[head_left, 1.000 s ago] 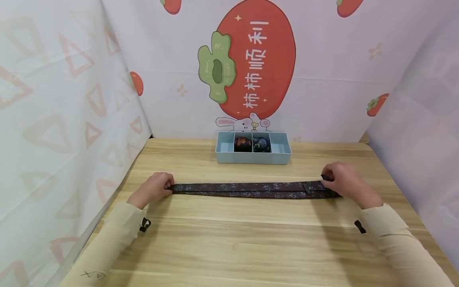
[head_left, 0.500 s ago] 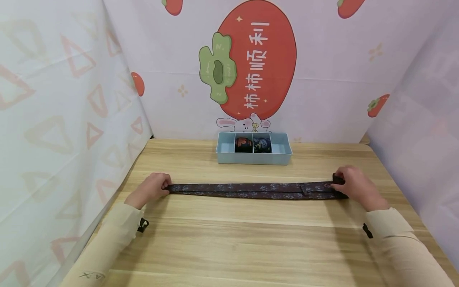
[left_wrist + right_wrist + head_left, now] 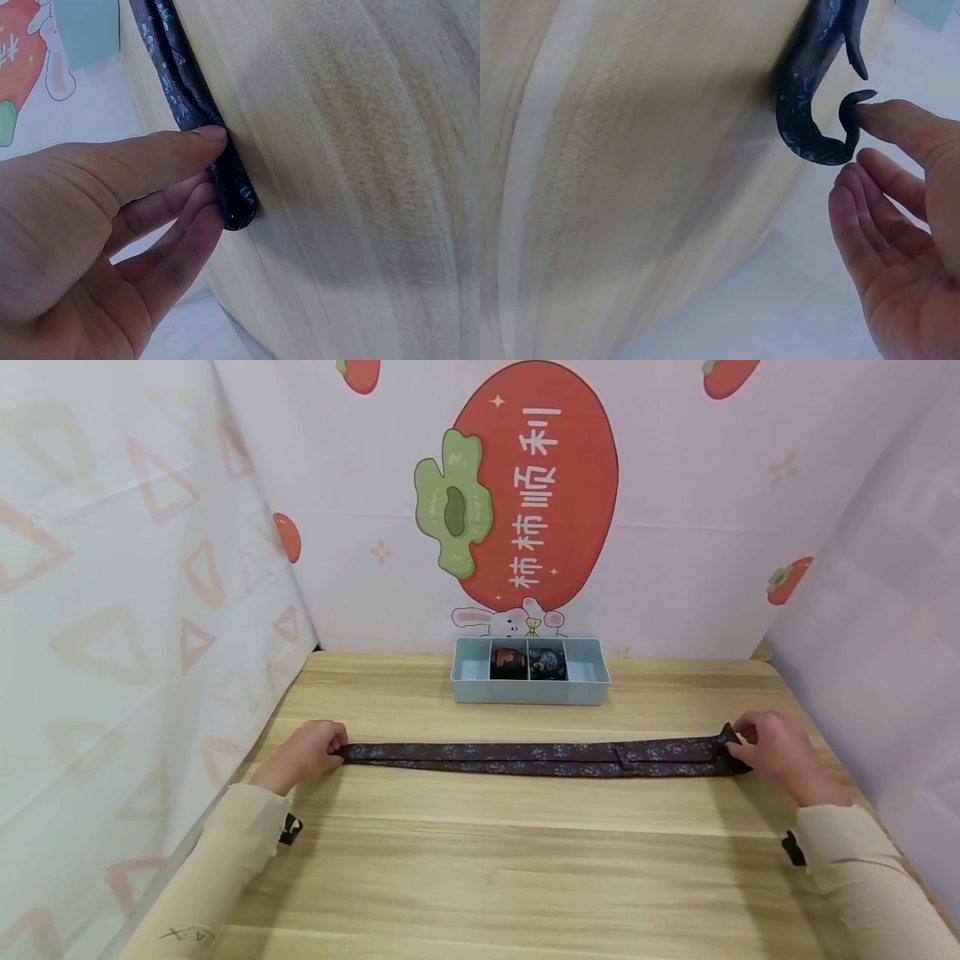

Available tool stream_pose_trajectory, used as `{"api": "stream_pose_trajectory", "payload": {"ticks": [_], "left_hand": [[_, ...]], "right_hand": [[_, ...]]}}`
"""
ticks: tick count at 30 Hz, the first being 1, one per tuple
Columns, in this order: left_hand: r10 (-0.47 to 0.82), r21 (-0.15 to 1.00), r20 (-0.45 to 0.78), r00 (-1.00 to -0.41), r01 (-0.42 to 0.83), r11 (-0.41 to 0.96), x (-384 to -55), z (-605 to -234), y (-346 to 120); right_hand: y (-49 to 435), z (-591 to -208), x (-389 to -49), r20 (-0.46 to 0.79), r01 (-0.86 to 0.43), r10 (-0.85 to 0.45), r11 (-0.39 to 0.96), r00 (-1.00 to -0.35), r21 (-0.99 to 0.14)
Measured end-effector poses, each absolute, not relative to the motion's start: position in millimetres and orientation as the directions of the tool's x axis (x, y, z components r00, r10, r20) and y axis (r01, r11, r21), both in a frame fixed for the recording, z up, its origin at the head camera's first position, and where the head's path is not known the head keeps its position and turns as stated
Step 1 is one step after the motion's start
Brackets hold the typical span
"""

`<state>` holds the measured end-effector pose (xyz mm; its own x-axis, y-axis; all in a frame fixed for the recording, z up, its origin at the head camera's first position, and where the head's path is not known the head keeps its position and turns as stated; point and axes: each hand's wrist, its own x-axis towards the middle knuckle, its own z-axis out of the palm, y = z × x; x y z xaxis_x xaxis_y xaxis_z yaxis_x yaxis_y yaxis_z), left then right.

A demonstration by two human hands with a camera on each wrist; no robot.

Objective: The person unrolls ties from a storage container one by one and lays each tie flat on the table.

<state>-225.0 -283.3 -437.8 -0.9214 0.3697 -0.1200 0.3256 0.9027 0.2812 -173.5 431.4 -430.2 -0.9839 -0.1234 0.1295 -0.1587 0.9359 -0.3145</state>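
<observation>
A long dark necktie (image 3: 480,758) with small blue flowers lies stretched across the wooden table, folded lengthwise into two strips. My left hand (image 3: 303,753) pinches its folded left end; in the left wrist view the thumb lies on top of the tie and the fingertips curl beneath. At the opposite end, my right hand (image 3: 783,752) holds the tie's turned-up tip. In the right wrist view the thumb (image 3: 892,124) touches this raised flap, and the other fingers sit just below it, partly bent. A short seam shows on the upper strip toward the right.
Beyond the tie, a pale blue divided box (image 3: 528,692) stands near the table's back edge. Two dark patterned rolls, one with red (image 3: 509,663) and one with blue (image 3: 547,663), fill its middle compartments. Printed cloth (image 3: 360,568) hangs behind and at both sides.
My right hand has moved right with the tie's end, and its tip now stands up more visibly. My left hand has shifted slightly left with its end. The box has stayed put.
</observation>
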Motion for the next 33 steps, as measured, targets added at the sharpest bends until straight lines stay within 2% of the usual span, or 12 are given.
{"api": "stream_pose_trajectory", "payload": {"ticks": [7, 13, 21, 29, 33], "left_hand": [[0.374, 0.275, -0.136, -0.917, 0.328, 0.904, -223.9, -436.1, -284.3], [0.369, 0.277, -0.133, -0.92, 0.323, 0.905, -225.5, -436.8, -284.6], [0.371, 0.277, -0.145, -0.917, 0.322, 0.905, -228.0, -438.7, -284.2], [0.366, 0.285, -0.145, -0.919, 0.315, 0.905, -230.6, -442.2, -285.6], [0.358, 0.295, -0.146, -0.922, 0.305, 0.905, -232.0, -442.0, -285.7]], "right_hand": [[409.9, -415.7, -174.0, 0.151, -0.221, -0.183, 0.929, -0.972, -0.297], [397.0, -413.3, -176.7, 0.101, -0.268, -0.249, 0.918, -0.963, -0.292], [431.7, -426.5, -177.5, 0.001, -0.102, -0.106, 0.953, -0.994, -0.284], [446.5, -446.6, -173.4, -0.131, 0.007, -0.038, 0.946, -0.991, -0.323], [445.8, -451.1, -171.2, -0.116, 0.02, -0.019, 0.944, -0.993, -0.329]]}}
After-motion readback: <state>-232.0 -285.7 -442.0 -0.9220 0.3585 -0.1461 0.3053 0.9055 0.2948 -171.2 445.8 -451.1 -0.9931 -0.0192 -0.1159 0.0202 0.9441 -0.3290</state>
